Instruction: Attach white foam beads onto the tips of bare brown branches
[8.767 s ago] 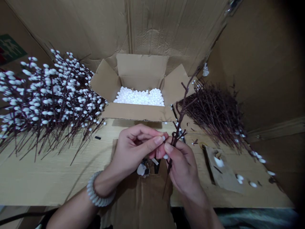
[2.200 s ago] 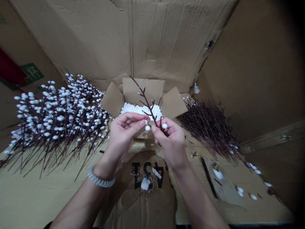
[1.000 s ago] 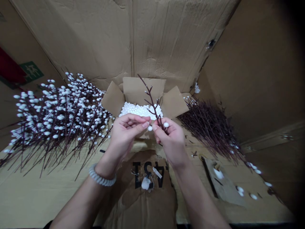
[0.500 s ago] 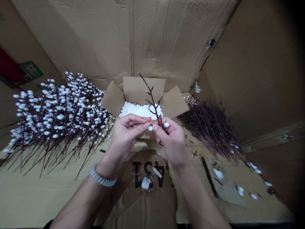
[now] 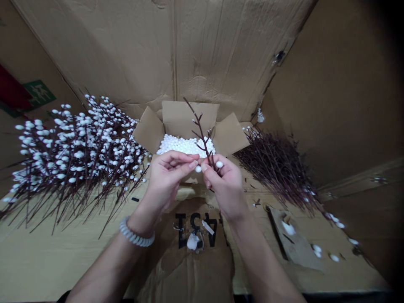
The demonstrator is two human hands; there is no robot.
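Note:
My right hand [image 5: 224, 188] is closed round the lower part of a dark brown twig [image 5: 199, 126] that stands up in front of the box. A white bead [image 5: 219, 164] sits on the twig by my right fingers. My left hand [image 5: 167, 176] pinches a second white bead [image 5: 198, 168] with thumb and forefinger, right against the twig and my right thumb. Behind both hands stands an open cardboard box [image 5: 148, 130] full of white foam beads [image 5: 179, 145].
A big heap of twigs with white beads [image 5: 69, 155] lies at the left. A heap of bare brown twigs [image 5: 277, 168] lies at the right. Loose beads and a cardboard scrap [image 5: 293, 237] lie at the front right. Cardboard walls [image 5: 221, 54] enclose the bench.
Over the last second almost nothing moved; my hands hold the same pose with the bead at the twig. Earlier the twig leaned right and was turned upright towards the box.

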